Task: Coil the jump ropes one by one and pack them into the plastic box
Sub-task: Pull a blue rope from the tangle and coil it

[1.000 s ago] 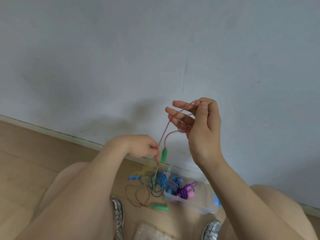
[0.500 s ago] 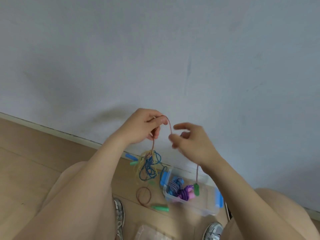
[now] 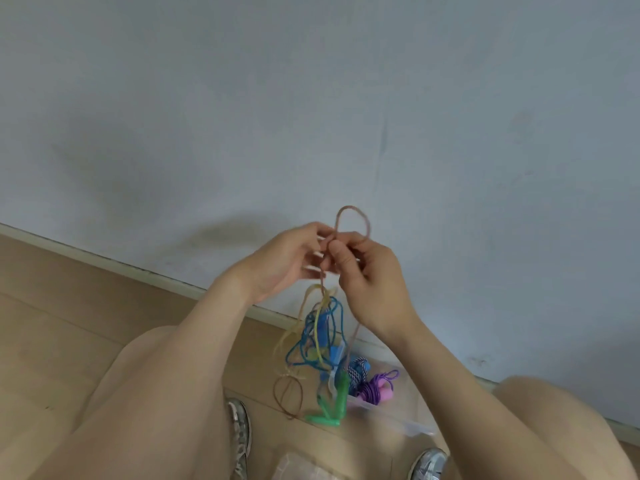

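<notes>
I hold a thin brown jump rope point(image 3: 352, 216) up in front of the wall. My left hand point(image 3: 291, 258) and my right hand point(image 3: 367, 271) both pinch it close together, and a small loop stands above my fingers. Its strands hang down to green handles point(image 3: 341, 393) near the floor. Below them the clear plastic box point(image 3: 398, 415) holds a blue-and-white coiled rope point(image 3: 356, 370) and a purple rope with pink handles point(image 3: 379, 388).
A tangle of blue and yellow ropes point(image 3: 318, 337) lies on the wooden floor beside the box, near the skirting board. My shoes point(image 3: 239, 434) stand at the bottom, with a clear lid point(image 3: 301, 471) between them.
My hands have come together and risen a little. The rope now forms a loop above my fingers, and the hanging green handle has swung left from over the box.
</notes>
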Demonstrator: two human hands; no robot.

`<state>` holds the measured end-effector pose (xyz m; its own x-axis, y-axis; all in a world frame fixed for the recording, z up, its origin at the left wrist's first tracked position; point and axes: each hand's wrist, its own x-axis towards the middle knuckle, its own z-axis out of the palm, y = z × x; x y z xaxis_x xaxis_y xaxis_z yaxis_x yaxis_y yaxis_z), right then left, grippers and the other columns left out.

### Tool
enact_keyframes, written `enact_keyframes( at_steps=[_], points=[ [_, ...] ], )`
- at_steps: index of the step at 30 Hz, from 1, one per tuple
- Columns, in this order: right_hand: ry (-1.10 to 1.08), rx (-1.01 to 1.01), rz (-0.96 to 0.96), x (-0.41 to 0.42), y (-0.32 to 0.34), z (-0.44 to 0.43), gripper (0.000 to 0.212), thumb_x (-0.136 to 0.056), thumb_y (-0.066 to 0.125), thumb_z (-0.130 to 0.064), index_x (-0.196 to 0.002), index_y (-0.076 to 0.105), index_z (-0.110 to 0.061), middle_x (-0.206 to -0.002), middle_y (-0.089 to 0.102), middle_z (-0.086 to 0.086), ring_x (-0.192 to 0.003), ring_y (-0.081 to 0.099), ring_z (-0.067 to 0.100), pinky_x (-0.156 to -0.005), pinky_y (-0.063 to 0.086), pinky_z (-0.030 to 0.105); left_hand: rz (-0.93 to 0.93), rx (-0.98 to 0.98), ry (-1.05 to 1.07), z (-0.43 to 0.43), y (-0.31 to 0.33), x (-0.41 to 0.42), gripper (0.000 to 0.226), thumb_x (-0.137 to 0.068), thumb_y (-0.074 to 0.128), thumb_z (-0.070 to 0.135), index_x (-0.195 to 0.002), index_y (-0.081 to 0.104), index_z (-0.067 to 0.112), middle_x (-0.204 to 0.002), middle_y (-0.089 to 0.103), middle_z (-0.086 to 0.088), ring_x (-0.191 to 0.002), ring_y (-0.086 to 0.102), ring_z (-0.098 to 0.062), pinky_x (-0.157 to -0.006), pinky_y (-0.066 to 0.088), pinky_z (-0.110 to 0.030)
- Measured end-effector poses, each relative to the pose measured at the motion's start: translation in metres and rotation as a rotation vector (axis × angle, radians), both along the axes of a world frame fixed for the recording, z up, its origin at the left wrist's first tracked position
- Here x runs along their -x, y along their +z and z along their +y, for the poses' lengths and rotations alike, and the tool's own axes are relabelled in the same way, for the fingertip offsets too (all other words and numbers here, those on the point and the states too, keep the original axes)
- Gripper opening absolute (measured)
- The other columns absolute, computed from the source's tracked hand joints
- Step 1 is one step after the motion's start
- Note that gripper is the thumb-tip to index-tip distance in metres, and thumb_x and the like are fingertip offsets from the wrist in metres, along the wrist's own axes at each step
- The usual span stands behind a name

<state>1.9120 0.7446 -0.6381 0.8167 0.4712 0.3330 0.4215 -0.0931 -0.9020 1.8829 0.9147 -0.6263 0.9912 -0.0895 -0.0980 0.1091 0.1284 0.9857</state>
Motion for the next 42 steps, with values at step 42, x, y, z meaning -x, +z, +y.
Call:
enact_keyframes(
  at_steps=[42],
  points=[
    [0.324,1.391,0.433,0.008,0.027,-0.057,0.031,-0.087,0.077,-0.033,-0.095,0.076,-0.003,-0.079,0.079,0.017,-0.058,0.074,0.019,-0.061,0.059,0.026,0.076,-1.298,0.323,0.022,-0.034,0.000,0.031,-0.088,0.077,0.053,-0.087,0.065,0.024,-0.087,0.064,0.005,-0.088,0.064,-0.024,-0.076,0.053,-0.037]
  ],
)
